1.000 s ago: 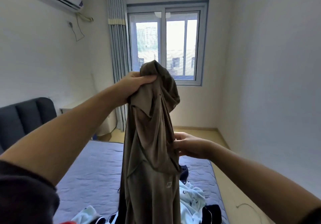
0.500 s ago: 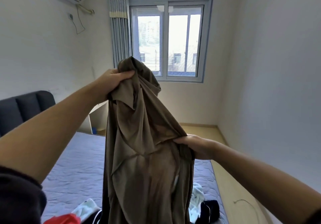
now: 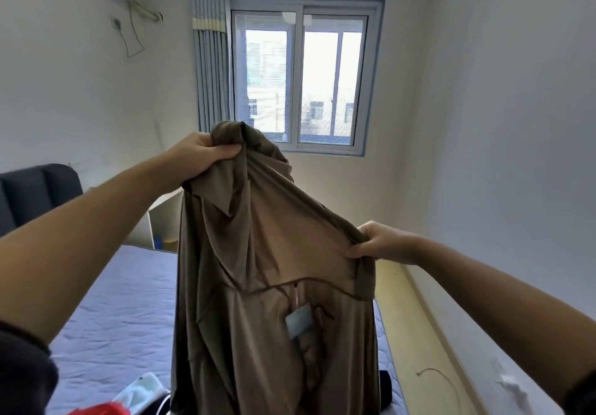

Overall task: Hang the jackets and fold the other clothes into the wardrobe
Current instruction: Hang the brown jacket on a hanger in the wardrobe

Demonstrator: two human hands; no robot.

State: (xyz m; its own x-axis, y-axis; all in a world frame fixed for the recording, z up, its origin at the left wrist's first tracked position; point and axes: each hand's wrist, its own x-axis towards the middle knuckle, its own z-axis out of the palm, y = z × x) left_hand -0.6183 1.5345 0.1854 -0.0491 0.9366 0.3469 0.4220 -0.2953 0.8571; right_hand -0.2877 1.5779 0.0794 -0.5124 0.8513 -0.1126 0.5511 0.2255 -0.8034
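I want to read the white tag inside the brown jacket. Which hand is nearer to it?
Right. The right hand grips the jacket above and to the right of the white tag; the left hand holds the jacket's top, much higher and to the left.

Bright window (image 3: 306, 82) backlight, wide-angle distortion

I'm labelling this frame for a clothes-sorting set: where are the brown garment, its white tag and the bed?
brown garment (image 3: 274, 243): head view, stretched upper panel.
white tag (image 3: 298, 322): head view, middle of the tag.
bed (image 3: 122, 302): head view, bare purple cover left of the garment.
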